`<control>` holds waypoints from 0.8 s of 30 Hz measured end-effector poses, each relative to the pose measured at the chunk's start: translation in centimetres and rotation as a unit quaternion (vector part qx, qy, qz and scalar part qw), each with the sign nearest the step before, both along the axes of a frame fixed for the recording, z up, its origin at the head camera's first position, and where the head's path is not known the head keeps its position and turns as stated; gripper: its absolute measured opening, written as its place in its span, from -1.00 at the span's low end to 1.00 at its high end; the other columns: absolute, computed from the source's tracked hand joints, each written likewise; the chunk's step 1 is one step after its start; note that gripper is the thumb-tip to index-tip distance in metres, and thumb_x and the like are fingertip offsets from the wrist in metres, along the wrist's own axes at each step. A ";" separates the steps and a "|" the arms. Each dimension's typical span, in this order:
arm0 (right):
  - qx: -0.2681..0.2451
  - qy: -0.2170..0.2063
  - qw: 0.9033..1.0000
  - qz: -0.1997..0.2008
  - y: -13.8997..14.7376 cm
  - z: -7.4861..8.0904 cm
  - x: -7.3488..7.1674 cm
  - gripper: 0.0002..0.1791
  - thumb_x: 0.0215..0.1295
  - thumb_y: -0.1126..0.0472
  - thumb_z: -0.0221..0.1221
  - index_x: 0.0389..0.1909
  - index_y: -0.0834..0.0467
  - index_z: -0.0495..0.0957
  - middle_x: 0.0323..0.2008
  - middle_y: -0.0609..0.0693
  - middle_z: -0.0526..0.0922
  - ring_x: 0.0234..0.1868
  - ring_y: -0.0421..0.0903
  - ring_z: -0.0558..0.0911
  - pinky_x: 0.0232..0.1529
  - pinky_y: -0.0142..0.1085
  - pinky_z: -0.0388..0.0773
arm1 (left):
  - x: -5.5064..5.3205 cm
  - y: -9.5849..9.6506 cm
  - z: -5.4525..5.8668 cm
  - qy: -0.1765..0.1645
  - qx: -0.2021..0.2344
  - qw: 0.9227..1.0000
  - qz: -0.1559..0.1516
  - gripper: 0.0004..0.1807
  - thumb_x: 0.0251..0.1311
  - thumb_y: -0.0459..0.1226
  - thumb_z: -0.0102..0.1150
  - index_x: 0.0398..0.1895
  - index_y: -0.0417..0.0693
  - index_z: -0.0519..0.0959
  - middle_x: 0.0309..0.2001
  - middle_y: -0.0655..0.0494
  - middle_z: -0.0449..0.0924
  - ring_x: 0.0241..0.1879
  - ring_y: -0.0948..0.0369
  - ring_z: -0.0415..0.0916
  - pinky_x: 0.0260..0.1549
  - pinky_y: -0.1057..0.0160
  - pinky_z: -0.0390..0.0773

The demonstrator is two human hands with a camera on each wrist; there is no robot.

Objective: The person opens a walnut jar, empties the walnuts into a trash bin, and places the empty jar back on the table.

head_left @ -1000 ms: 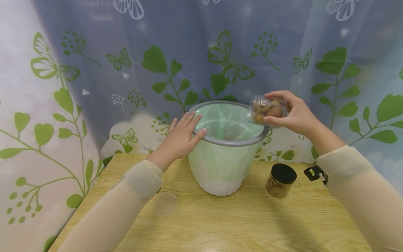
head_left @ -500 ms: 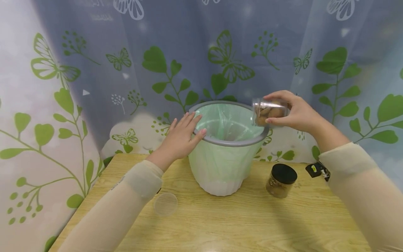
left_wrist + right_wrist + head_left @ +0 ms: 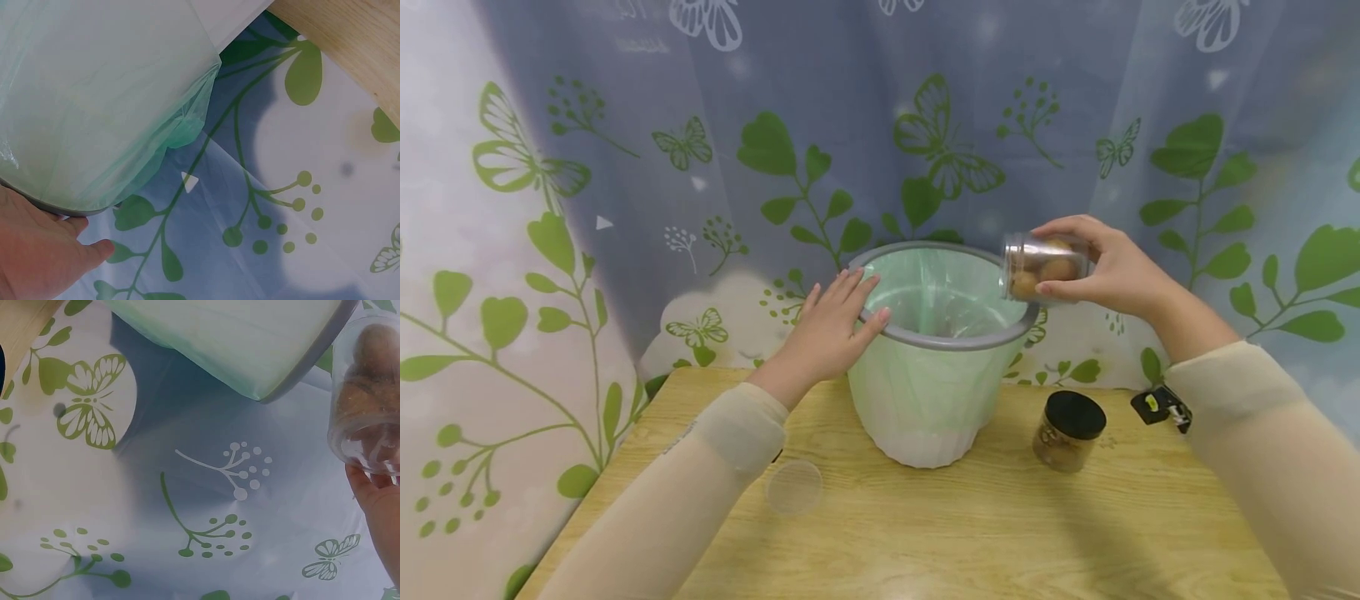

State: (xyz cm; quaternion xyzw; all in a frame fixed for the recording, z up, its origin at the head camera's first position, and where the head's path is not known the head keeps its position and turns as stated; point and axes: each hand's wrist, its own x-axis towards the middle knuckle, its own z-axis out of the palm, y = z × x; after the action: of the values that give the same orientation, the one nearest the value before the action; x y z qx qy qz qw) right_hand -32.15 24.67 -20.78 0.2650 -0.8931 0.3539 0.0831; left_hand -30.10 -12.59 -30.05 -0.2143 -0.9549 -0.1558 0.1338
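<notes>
A white bin (image 3: 925,392) with a grey rim and a pale green liner (image 3: 917,287) stands at the middle of the table. My left hand (image 3: 831,329) rests on the left side of its rim, fingers spread; the left wrist view shows part of this hand (image 3: 37,244) below the rim. By the bin's right rim, my right hand (image 3: 1108,267) grips a clear jar (image 3: 1047,267) lying sideways, its mouth toward the bin. Brown roundish pieces sit inside the jar. The right wrist view shows the jar (image 3: 369,394) above my fingers. The bin's bottom is hidden.
A jar with a black lid (image 3: 1070,429) stands on the wooden table (image 3: 940,533), right of the bin. A clear round disc (image 3: 794,487) lies near my left sleeve. Behind everything hangs a patterned curtain (image 3: 850,108). A black wrist mount (image 3: 1159,407) sits beside my right cuff.
The jar in my right hand has shifted slightly right and become more level, and the pieces inside have moved about. My left hand and the bin stay in place.
</notes>
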 end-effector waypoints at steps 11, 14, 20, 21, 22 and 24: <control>0.037 0.011 0.999 0.013 -0.2 0.6 0.1 -0.27 0.16 0.13 0.46 0.37 -0.06 0.43 0.34 -0.10 0.29 0.11 -0.13 0.39 -0.12 -0.39 0.45 | 0.1 0.0 0.1 -0.001 0.003 1.000 -0.001 -0.19 0.47 0.32 -0.55 0.64 0.14 -0.08 0.62 0.02 -0.21 0.59 0.05 -0.33 0.46 -0.19 -0.31; 0.043 0.019 0.999 0.013 -0.3 0.9 0.1 -0.27 0.16 0.12 0.46 0.37 -0.07 0.43 0.34 -0.11 0.30 0.11 -0.13 0.38 -0.10 -0.37 0.44 | 0.1 0.0 0.0 -0.002 0.003 1.000 -0.001 -0.18 0.46 0.33 -0.55 0.64 0.15 -0.09 0.62 0.02 -0.21 0.59 0.05 -0.34 0.46 -0.19 -0.32; 0.045 0.030 0.998 0.020 -0.4 1.5 0.2 -0.26 0.16 0.12 0.47 0.38 -0.07 0.43 0.36 -0.07 0.30 0.25 -0.02 0.33 0.08 -0.04 0.34 | 0.0 -0.1 -0.1 0.001 0.003 1.000 -0.002 -0.18 0.46 0.33 -0.56 0.64 0.14 -0.08 0.62 0.02 -0.21 0.59 0.05 -0.33 0.46 -0.19 -0.31; 0.043 0.030 0.998 0.022 -0.4 1.5 0.2 -0.26 0.16 0.13 0.47 0.37 -0.06 0.43 0.36 -0.06 0.29 0.28 0.01 0.32 0.11 0.02 0.32 | 0.0 0.0 0.0 0.001 0.003 1.000 -0.002 -0.18 0.46 0.33 -0.56 0.64 0.14 -0.08 0.62 0.03 -0.21 0.59 0.05 -0.33 0.46 -0.18 -0.31; 0.040 0.031 0.998 0.024 -0.4 1.6 0.2 -0.26 0.15 0.15 0.47 0.37 -0.05 0.43 0.36 -0.05 0.29 0.30 0.03 0.31 0.13 0.08 0.31 | 0.1 0.0 0.0 0.000 0.003 1.000 -0.003 -0.18 0.47 0.32 -0.56 0.64 0.14 -0.08 0.62 0.03 -0.21 0.59 0.05 -0.33 0.46 -0.18 -0.31; 0.039 0.029 0.998 0.030 -0.6 1.5 0.1 -0.27 0.14 0.20 0.48 0.36 -0.01 0.44 0.36 -0.03 0.29 0.35 0.06 0.27 0.18 0.17 0.27 | 0.1 0.0 0.0 -0.001 0.004 1.000 -0.002 -0.18 0.46 0.33 -0.55 0.64 0.14 -0.08 0.62 0.03 -0.21 0.59 0.05 -0.34 0.47 -0.18 -0.32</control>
State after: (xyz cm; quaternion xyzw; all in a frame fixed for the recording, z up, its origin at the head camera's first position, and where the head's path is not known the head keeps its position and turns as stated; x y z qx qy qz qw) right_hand -32.07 24.11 -19.28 0.3052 -0.8951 0.3131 0.0876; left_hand -30.02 -12.63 -30.03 -0.2159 -0.9540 -0.1598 0.1329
